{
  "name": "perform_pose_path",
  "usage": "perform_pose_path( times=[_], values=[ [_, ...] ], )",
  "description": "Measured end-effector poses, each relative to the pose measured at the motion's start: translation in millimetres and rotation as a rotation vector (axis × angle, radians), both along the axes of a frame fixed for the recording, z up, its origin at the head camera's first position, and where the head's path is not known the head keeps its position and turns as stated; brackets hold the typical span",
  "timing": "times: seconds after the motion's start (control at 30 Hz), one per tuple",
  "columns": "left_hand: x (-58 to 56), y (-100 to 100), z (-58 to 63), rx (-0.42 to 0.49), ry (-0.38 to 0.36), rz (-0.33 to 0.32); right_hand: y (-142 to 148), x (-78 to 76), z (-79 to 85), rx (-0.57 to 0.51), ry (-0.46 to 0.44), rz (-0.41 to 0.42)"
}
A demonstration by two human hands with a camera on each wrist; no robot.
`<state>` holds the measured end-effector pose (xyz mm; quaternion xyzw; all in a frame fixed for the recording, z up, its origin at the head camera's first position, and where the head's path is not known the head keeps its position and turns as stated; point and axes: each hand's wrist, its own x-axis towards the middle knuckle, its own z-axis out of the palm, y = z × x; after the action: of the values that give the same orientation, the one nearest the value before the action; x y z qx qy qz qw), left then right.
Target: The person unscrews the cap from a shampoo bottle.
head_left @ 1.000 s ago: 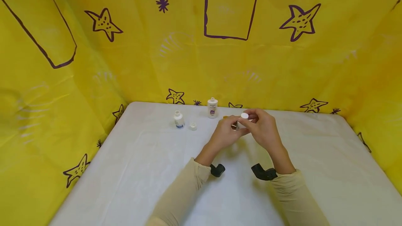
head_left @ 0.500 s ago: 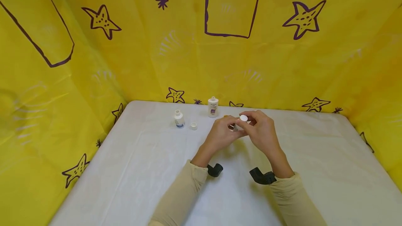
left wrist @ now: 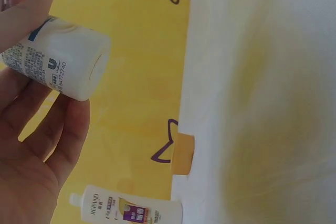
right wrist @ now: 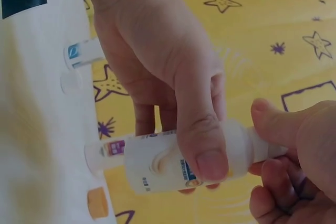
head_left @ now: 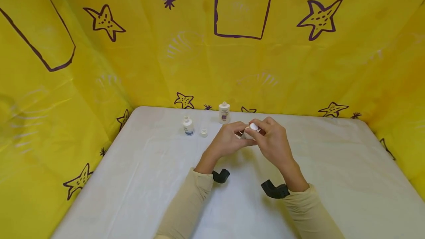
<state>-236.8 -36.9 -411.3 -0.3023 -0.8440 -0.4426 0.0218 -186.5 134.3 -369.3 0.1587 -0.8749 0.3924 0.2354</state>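
Note:
My left hand (head_left: pixel 229 137) grips a small white plastic bottle (left wrist: pixel 68 61), thumb on one side and fingers on the other. Above the table, the bottle is tipped, its base angled down in the wrist views. With thumb and fingers, my right hand (head_left: pixel 275 143) pinches the white cap (right wrist: pixel 265 148) at the bottle's neck. Seen from the head, the cap's round top (head_left: pixel 254 126) shows between both hands, and fingers cover much of the bottle. Printed text and a blue patch mark its label.
At the back of the white table (head_left: pixel 149 180) stand an uncapped blue-label bottle (head_left: pixel 188 125) and a purple-label bottle (head_left: pixel 224 113). A loose white cap (head_left: pixel 204 133) lies beside the former. An orange cap (left wrist: pixel 182 153) sits near the latter. Yellow patterned cloth (head_left: pixel 186 62) walls the table.
Both hands have shifted slightly left with the bottle, still holding it and its cap. The orange cap, partly visible earlier in the head view, is now hidden behind the left hand.

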Motion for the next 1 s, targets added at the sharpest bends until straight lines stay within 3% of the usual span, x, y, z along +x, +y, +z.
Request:
perform_pose_path(
  times=[0.17, 0.4, 0.57, 0.8, 1.0],
  values=[
    [0.4, -4.0, 3.9, 0.029, -0.008, -0.038, 1.1, 0.6, 0.9, 0.019, 0.060, 0.048],
    [2.0, -11.4, 8.9, 0.080, -0.099, -0.135, 4.9, 6.2, 6.0, 0.079, 0.075, 0.158],
    [2.8, -12.3, 11.0, 0.051, -0.088, -0.142, 8.6, 6.3, 7.1, 0.086, 0.045, 0.197],
    [3.4, -11.5, 11.7, 0.029, -0.134, -0.114, 15.3, 6.4, 8.5, 0.079, -0.046, 0.260],
    [6.0, -3.4, 13.4, 0.106, -0.144, -0.048, 22.7, 6.5, 12.3, 0.005, -0.107, 0.157]
  ],
)
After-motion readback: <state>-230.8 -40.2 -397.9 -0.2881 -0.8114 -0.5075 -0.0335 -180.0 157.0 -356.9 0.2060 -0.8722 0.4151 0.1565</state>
